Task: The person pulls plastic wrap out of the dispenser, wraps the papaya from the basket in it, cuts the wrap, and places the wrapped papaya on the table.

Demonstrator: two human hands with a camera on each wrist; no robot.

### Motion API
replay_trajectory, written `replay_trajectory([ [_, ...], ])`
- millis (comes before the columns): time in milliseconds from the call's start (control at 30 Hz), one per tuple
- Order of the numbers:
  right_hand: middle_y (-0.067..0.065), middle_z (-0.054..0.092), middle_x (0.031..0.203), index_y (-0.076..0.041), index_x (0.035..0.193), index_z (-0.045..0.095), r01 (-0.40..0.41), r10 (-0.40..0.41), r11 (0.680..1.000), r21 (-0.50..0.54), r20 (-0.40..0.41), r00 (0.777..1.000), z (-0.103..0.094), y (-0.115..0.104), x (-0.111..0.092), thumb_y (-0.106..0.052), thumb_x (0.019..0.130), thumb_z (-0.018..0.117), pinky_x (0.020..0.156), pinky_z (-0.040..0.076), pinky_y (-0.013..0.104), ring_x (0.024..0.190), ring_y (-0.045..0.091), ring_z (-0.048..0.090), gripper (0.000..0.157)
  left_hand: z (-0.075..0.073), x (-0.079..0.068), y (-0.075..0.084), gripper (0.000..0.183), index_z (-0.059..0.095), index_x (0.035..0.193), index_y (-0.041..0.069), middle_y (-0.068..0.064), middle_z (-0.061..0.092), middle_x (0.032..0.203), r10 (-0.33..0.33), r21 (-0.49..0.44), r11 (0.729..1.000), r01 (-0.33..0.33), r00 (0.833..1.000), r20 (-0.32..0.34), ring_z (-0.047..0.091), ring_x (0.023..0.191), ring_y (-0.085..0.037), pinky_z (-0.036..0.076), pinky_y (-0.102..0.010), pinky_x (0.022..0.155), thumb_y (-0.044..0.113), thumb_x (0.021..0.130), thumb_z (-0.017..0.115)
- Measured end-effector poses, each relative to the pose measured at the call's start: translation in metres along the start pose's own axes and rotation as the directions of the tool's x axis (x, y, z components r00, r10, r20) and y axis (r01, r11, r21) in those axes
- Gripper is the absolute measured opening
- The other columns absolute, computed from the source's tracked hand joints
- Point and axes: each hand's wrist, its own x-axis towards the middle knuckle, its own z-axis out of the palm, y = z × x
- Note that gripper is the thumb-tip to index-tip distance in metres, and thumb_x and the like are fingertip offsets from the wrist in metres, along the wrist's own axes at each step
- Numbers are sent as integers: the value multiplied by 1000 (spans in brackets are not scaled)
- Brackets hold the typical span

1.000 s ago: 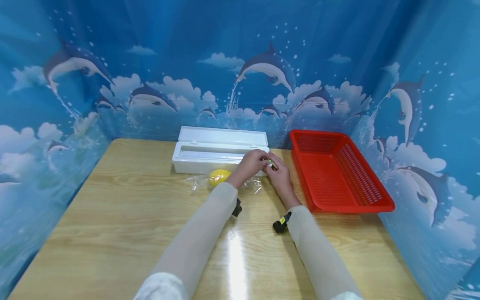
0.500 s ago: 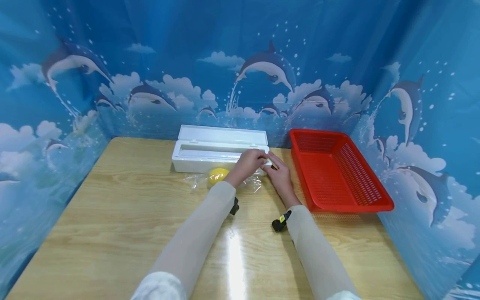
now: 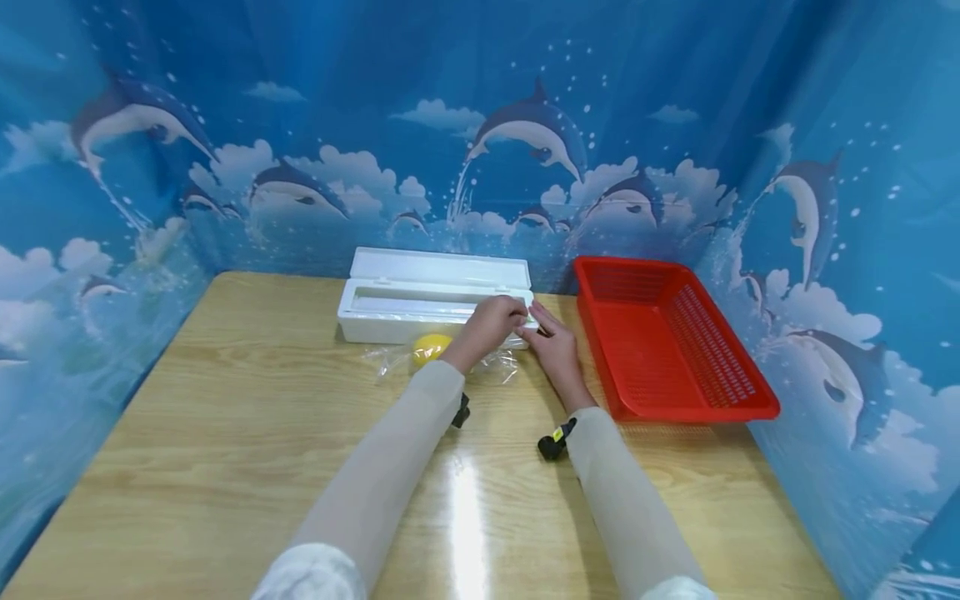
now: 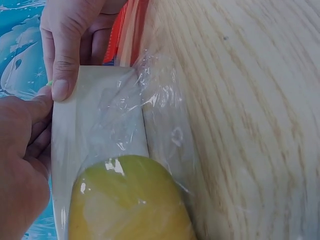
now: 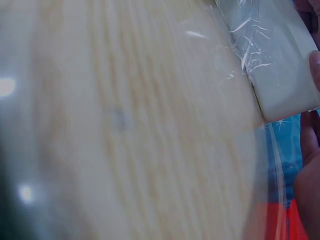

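Now the right hand (image 3: pixel 557 354) grips the end of the open white box (image 3: pixel 375 329), thumb on its front; the left hand (image 3: pixel 486 327) curls its fingers at the rim, by a green bit (image 4: pixel 49 83), can't tell if pinching it. Box on the table (image 3: pixel 247 400), yellow fruit (image 3: pixel 431 347) in clear plastic (image 3: pixel 498 367) just in front.

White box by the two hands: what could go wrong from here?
Box shift: the left hand and right hand are close together at the right end of the white box, so uneven pressure might twist it.

Snag: loose, crumpled clear plastic lies along the box's front; a moving hand might drag it.

Roll: that plastic lies over at least part of the rounded yellow object, so a tug could possibly shift both.
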Motion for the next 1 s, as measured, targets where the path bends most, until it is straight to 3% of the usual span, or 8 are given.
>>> replay_trajectory([
  [200, 1, 57, 146, -14, 135, 64, 0, -1, 1000, 15, 25, 1000, 10, -2, 2, -30, 82, 85, 107, 47, 26, 139, 14, 49, 58, -13, -10, -9, 20, 74, 114, 5, -10, 74, 115, 3, 47, 999, -4, 1000, 8, 68, 109, -24, 54, -35, 98, 13, 100, 63],
  [467, 3, 59, 144, -10, 134, 65, 1, 0, 1000, 10, -25, 1000, 4, -6, -1, -22, 83, 85, 109, 45, 26, 138, 15, 52, 56, -44, -33, -27, 19, 75, 113, 8, -7, 72, 115, -102, 41, 994, 102, 995, 21, 66, 111, -24, 54, -38, 99, 16, 100, 64],
  [700, -2, 58, 144, -15, 134, 65, -23, 22, 999, -42, -5, 1000, -4, -2, 0, -33, 80, 86, 114, 40, 28, 139, 11, 50, 60, -73, -61, -48, 19, 74, 114, 10, -6, 71, 116, -189, 24, 982, 188, 982, 19, 64, 112, -24, 55, -39, 97, 16, 100, 63],
  [1000, -3, 58, 145, -16, 135, 64, -31, 31, 998, -53, 6, 999, -5, -6, 0, -36, 80, 86, 115, 38, 29, 140, 11, 48, 63, -121, -105, -93, 18, 73, 113, 5, -13, 72, 115, -115, 139, 982, 128, 989, -96, 65, 112, -31, 55, -45, 96, 12, 99, 64],
])
